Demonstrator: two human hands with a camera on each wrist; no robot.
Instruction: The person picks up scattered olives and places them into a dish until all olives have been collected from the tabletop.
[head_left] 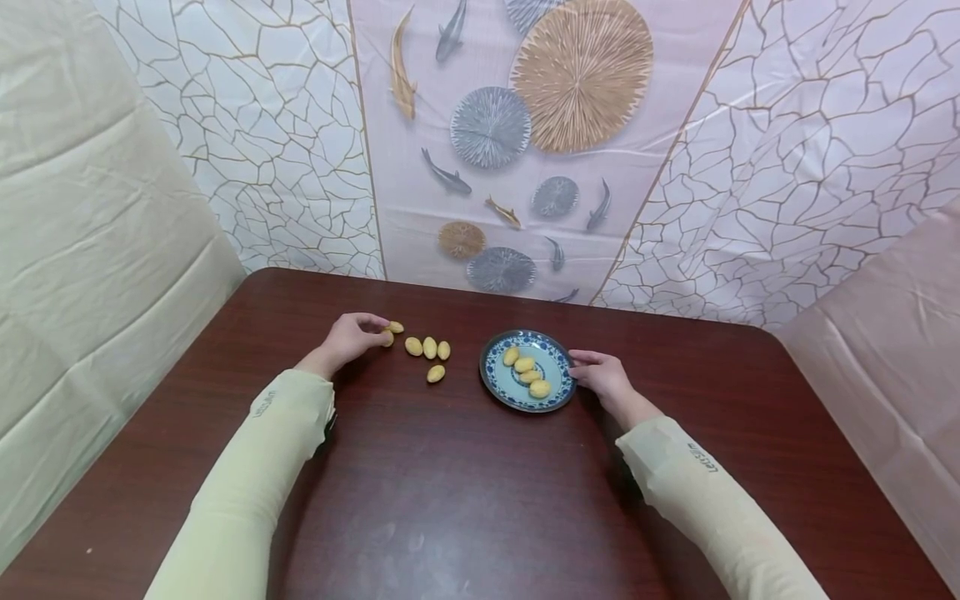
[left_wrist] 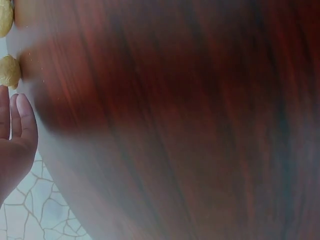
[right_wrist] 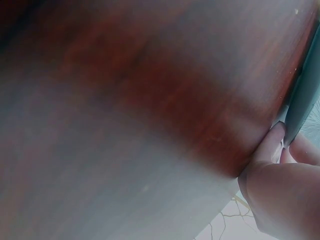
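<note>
On the far left of the table, my left hand (head_left: pixel 351 337) has its thumb and fingers at two small yellow potato-like ovals (head_left: pixel 396 327). In the left wrist view, the fingertips meet the near side of one lumpy potato-like oval (left_wrist: pixel 9 71), which lies beyond the thumb tip. Several more yellow ovals (head_left: pixel 430 347) lie just to the right. My right hand (head_left: pixel 603 379) pinches the right rim of a round blue-patterned plate (head_left: pixel 495 387), which bears several of the same ovals (head_left: pixel 539 389). The right wrist view shows the plate's edge (right_wrist: pixel 302 90) between thumb and fingers.
The dark reddish-brown table (head_left: pixel 450 500) has its far edge against a patterned cloth (head_left: pixel 555 250) with fish and round motifs. Pale cloths (head_left: pixel 90 250) hang at both sides. One oval (head_left: pixel 436 374) lies apart, nearer the front than the others.
</note>
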